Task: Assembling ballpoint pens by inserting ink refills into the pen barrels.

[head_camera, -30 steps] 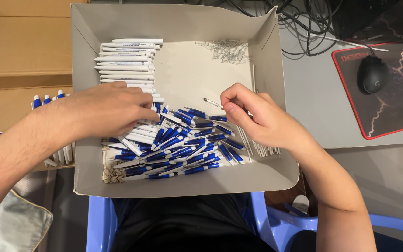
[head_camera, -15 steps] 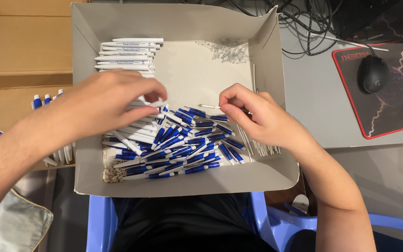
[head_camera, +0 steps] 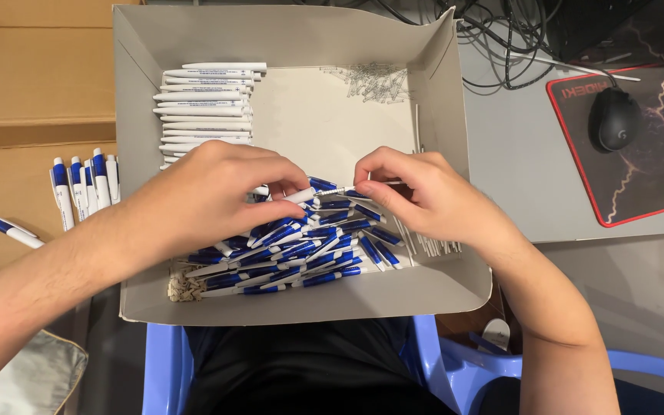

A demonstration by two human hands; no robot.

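Head view: mouse [head_camera: 613,120] (on mat [head_camera: 655,184]) right of box [head_camera: 286,34].

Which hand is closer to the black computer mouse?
Right. The right hand is inside the box, nearer the mouse; the left hand is farther away, across the box.

A white pen barrel [head_camera: 300,196] lies nearly level between both hands, pinched at its left end by the left hand [head_camera: 209,196] and met at its right end by the fingertips of the right hand [head_camera: 416,196], which also pinch a thin refill [head_camera: 382,183] pointing right. Just beneath lies a loose heap of blue-and-white pen parts [head_camera: 301,250], crisscrossed at many angles, filling the near part of a shallow grey cardboard box [head_camera: 286,31]; the held piece hovers just above the heap's upper edge
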